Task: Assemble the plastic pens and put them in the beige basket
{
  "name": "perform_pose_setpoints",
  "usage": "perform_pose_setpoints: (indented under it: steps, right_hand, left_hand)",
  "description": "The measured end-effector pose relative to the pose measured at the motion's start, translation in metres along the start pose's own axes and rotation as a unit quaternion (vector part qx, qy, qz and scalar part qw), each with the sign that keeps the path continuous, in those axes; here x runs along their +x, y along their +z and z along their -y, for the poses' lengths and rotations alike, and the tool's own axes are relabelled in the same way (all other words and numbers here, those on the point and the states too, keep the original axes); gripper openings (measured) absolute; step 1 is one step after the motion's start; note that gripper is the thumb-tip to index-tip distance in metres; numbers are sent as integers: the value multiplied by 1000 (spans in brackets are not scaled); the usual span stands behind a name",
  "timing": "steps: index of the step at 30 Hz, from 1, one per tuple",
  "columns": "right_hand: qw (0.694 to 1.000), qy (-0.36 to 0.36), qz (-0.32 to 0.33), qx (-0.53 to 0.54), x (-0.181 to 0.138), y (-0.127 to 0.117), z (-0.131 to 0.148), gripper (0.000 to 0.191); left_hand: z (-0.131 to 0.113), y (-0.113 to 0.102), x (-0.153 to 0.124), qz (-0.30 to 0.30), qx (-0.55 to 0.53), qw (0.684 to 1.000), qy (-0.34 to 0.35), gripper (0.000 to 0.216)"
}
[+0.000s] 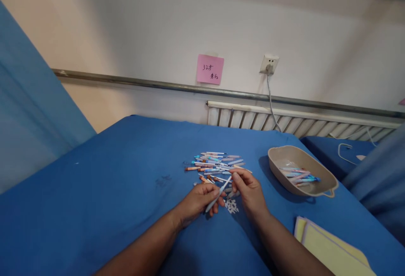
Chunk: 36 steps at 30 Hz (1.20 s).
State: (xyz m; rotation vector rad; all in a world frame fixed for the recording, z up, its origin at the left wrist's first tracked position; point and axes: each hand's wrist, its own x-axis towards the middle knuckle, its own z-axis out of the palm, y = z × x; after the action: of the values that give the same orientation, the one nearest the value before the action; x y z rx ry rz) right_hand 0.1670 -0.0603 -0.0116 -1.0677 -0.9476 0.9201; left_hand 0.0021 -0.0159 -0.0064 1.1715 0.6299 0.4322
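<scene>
Bare forearms (148, 242) rise from the bottom edge and meet over a bed-like surface covered in blue cloth (120, 191). Between the hands slants a slim pen (216, 198), gray-blue along its lower part and white toward its upper end. Thumb and fingers of the left hand (202, 198) pinch the gray-blue part, while the right hand (249, 189) has its thumb and forefinger pressed together at the white tip, its other fingers curled. Just below and between the hands lies a small heap of white bits (232, 207). Beyond the fingers, a loose pile of pens (210, 163) in blue, white, orange and brown spreads across the cloth, partly hidden by the hands. To the right sits a beige basin (280, 154) with more pens (300, 175) inside, and nearer the camera are folded yellow cloths (332, 246) with pale purple edging. Behind the surface, a white radiator (253, 119) stands under a metal rail (142, 83); above the rail are a pink note (210, 69) with handwriting and a socket (270, 62) with a plugged-in cord (270, 99).
</scene>
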Motion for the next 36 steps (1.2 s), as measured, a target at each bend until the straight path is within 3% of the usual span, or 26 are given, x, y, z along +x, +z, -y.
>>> perform_pose_setpoints:
  steps: [12, 26, 36]
  right_hand:
    - [997, 53, 51, 19, -4, 8, -9, 27]
    - [998, 39, 28, 41, -3, 9, -10, 27]
    - [998, 23, 47, 37, -5, 9, -10, 25]
  left_hand:
    - [3, 2, -1, 8, -32, 999, -7, 34]
    - [-1, -1, -1, 17, -72, 997, -29, 30]
    - [2, -2, -2, 18, -55, 998, 14, 30]
